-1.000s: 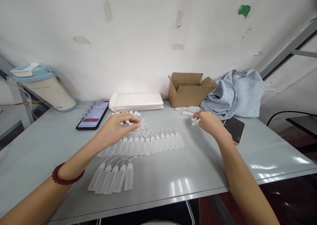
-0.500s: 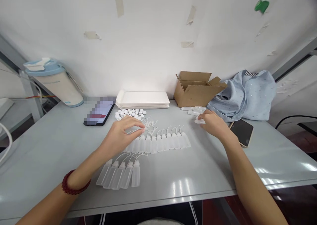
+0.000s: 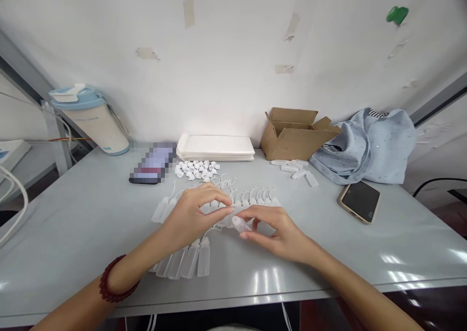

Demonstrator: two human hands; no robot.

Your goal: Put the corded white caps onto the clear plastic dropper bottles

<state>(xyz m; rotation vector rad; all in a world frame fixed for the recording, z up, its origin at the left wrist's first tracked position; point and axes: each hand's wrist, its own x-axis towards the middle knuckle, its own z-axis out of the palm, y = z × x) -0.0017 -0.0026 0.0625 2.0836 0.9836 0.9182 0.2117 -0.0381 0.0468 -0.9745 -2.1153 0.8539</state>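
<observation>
Both hands meet over the middle of the grey table [image 3: 73,224]. My right hand [image 3: 277,234] pinches a small clear plastic dropper bottle [image 3: 239,222]. My left hand [image 3: 193,214], with a red bead bracelet on the wrist, holds its fingertips pinched at the bottle's end, on a small white piece I can barely see. Under the hands lies a row of assembled dropper bottles [image 3: 255,197] with thin white nozzles. A second row of bottles [image 3: 189,263] lies nearer me. A heap of small white caps [image 3: 195,168] sits behind them.
A few loose bottles [image 3: 297,168] lie by an open cardboard box [image 3: 295,134]. A stack of white sheets [image 3: 215,148], a phone with a lit screen [image 3: 151,163], a dark phone [image 3: 359,200], a blue cloth bag [image 3: 368,144] and a blue-lidded jug [image 3: 93,119] ring the table.
My right hand came back from the loose bottles at the right with one bottle in it and met my left hand at the middle. The view shifted slightly left.
</observation>
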